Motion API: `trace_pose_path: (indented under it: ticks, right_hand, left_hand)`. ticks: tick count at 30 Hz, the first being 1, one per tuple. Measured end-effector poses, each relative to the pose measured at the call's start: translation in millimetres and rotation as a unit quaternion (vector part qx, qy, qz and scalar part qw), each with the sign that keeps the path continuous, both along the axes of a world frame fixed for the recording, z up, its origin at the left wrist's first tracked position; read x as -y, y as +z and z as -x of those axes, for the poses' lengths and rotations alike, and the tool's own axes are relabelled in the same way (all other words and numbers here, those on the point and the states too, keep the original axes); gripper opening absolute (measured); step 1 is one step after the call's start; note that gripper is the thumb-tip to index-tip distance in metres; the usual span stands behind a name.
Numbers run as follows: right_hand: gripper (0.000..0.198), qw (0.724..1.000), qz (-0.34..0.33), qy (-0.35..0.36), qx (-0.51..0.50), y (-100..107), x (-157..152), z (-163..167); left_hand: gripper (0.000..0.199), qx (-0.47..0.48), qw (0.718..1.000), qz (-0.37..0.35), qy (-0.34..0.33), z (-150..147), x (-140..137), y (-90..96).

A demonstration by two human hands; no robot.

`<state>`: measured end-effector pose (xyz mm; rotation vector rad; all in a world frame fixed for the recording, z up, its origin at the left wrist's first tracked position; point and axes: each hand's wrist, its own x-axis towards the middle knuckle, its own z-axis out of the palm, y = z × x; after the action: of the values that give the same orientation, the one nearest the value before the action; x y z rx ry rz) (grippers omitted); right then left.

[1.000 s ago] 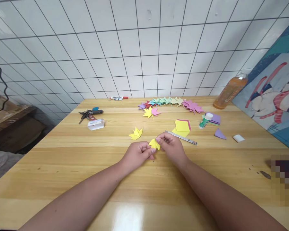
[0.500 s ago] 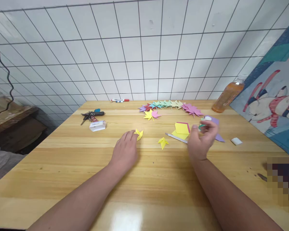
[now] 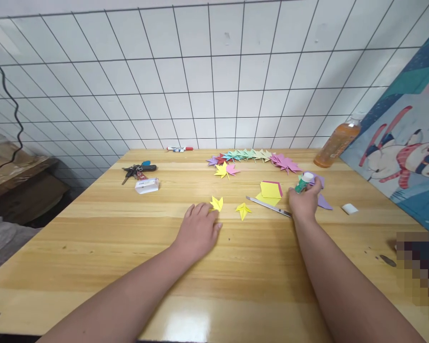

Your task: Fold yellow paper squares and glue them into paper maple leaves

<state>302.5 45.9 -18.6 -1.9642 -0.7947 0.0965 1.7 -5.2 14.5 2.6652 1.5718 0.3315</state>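
In my right hand [image 3: 305, 204] is a glue stick [image 3: 302, 184], green with a white cap, gripped between thumb and fingers above the table's right side. Flat on the wood lies my left hand [image 3: 199, 232], fingers loosely apart. Its fingertips are at the near edge of a folded yellow paper piece [image 3: 217, 204]; whether they press on it I cannot tell. A second folded yellow piece [image 3: 243, 210] rests to the right of it. Between that piece and my right hand are a slim utility knife [image 3: 268, 206] and a stack of yellow and red paper sheets [image 3: 270, 190].
Coloured folded-paper leaves [image 3: 252, 155] form a row at the back, with a yellow and pink leaf pair [image 3: 222, 170] before them. Purple paper [image 3: 323, 202], an eraser [image 3: 350, 208] and a bottle [image 3: 338, 143] stand right. Keys [image 3: 137, 171] and a small white box [image 3: 147, 186] lie left.
My left hand has shifted to the right, and the yellow folded piece beside it has moved right too. My right hand has closed around the glue stick, which now shows upright in it.
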Motion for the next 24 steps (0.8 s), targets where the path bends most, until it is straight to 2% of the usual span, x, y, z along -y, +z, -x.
trace_pose_path:
  ticks: [3,5,9,12,16,19,21,24]
  right_hand:
    - [0.052,0.999,0.038,0.017,0.023,-6.1,-5.6,-9.3]
    - [0.042,0.999,0.028,0.028,0.037,-4.6,-5.7,-8.5]
    - [0.039,0.989,-0.095,0.073,0.085,14.7,7.5,12.4]
    - [0.044,0.973,-0.134,0.181,0.047,36.2,27.3,40.5]
    - [0.024,0.943,-0.105,0.316,-0.017,55.0,48.3,74.1]
    - [0.019,0.914,-0.061,0.396,-0.067,55.3,52.5,85.8]
    - [0.021,0.911,-0.043,0.405,-0.065,51.6,52.7,88.2]
    - [0.030,0.915,-0.033,0.402,0.023,46.6,54.1,90.4]
  left_hand:
    - [0.030,0.005,0.999,-0.012,-0.034,-2.4,6.3,-4.1]
    - [0.034,0.008,0.998,-0.005,-0.056,-3.7,10.0,-6.2]
    - [0.042,0.021,0.997,0.019,-0.078,-5.7,16.1,-6.1]
    - [0.041,0.009,0.996,0.026,-0.087,-7.5,20.4,-6.1]
    - [0.045,-0.009,0.995,0.035,-0.090,-10.9,26.5,-9.5]
    - [0.049,-0.002,0.995,0.037,-0.097,-13.5,30.6,-12.2]
    - [0.047,0.000,0.995,0.036,-0.096,-15.0,32.4,-13.4]
    - [0.043,-0.010,0.995,0.035,-0.088,-16.9,33.6,-14.8]
